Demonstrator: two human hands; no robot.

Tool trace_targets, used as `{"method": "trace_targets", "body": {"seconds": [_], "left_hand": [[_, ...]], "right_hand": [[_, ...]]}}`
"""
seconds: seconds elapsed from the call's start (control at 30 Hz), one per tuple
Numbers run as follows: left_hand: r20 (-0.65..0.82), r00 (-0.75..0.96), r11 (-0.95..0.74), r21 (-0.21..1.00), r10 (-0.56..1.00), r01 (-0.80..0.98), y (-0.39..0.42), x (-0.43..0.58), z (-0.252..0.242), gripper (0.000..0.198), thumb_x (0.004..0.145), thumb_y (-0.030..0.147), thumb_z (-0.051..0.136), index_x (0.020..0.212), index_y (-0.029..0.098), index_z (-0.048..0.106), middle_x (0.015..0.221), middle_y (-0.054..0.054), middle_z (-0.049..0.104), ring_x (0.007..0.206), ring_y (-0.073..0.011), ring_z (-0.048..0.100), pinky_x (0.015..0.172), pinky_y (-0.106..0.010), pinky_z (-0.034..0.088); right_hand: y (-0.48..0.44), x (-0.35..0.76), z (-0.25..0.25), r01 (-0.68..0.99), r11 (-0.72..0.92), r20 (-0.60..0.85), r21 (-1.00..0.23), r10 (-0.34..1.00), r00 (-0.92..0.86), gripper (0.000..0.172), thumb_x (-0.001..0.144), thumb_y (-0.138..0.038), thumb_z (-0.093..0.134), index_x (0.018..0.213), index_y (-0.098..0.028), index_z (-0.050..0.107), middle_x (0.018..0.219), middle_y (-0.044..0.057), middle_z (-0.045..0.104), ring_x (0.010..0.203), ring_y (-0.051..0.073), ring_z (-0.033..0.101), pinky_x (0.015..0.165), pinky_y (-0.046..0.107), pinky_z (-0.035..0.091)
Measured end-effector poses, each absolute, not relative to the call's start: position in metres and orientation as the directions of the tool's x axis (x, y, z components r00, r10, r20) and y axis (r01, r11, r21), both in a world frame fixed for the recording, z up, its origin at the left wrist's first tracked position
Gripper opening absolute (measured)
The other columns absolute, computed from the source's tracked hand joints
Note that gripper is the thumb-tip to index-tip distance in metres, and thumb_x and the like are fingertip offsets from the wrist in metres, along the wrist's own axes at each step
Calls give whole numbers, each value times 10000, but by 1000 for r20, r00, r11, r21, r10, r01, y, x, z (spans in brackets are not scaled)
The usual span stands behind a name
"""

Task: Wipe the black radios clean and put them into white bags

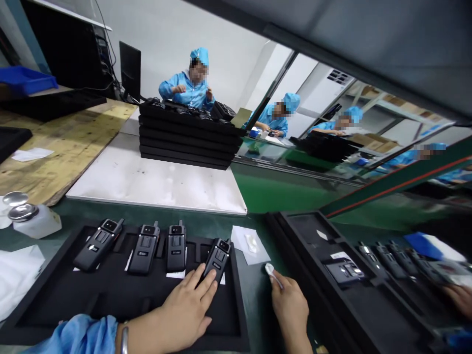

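Observation:
A black foam tray (pixel 121 307) holds several black handheld radios, lying back side up over white paper slips. My left hand (pixel 188 305) rests its outstretched fingers on the lower part of the rightmost radio (pixel 218 255). To its left lie another radio (pixel 176 247), a third (pixel 143 250) and one more (pixel 98 246). Right of the tray, my right hand (pixel 289 305) pinches a thin stick with a white wad (pixel 269 268) at its tip. That wad is over the green tabletop, apart from the radios. A white paper (pixel 249 246) bearing a small white clump lies beyond it.
A white bottle with an open metal lid (pixel 35 219) and white cloths (pixel 18 275) are at the left. Stacked black trays (pixel 188 140) stand ahead. Another foam tray (pixel 309 236) with devices and a person's hand (pixel 459 297) are at the right. Several people in blue work beyond.

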State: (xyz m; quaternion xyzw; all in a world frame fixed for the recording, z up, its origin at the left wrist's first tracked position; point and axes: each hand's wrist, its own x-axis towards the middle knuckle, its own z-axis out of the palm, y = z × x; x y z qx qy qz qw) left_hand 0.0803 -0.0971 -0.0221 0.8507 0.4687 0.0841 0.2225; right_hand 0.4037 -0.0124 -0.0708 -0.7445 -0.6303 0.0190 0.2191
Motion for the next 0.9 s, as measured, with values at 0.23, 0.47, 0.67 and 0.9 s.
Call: {"method": "trace_targets", "body": {"seconds": [0.23,0.47,0.67,0.9], "left_hand": [[28,534,-491,437,845,754,-101,80,-32,664,975,489,415,1526,143,282,1617,-77,148,1491,-327,110,1179,-526,265],[-1,519,-463,451,855,763,-103,83,-32,673,974,500,407,1531,147,271,1619,-57,146,1485,-340,128,1181,-525,258],[19,525,-461,507,851,729,-101,82,-29,710,958,518,449,1529,135,274,1611,-80,189,1479,-354,151,1177,-548,248],[68,395,-389,391,916,834,-113,50,-10,685,951,441,532,1521,148,290,1602,-87,221,1486,-307,155,1198,-491,226]], "right_hand": [[11,311,-11,752,546,486,-369,803,-345,286,956,-281,482,1115,-274,720,986,62,688,915,221,608,865,396,478],[49,275,-2,555,818,441,-153,559,-702,458,909,-36,384,1086,-274,733,1025,70,681,932,200,595,833,357,530],[32,326,2,552,818,459,-161,557,-692,447,908,-39,407,1091,-304,716,991,38,684,889,194,662,731,326,593],[53,225,16,452,867,545,-211,488,-682,415,903,-44,451,1106,-300,707,1062,48,660,1000,210,635,881,370,559]]}}
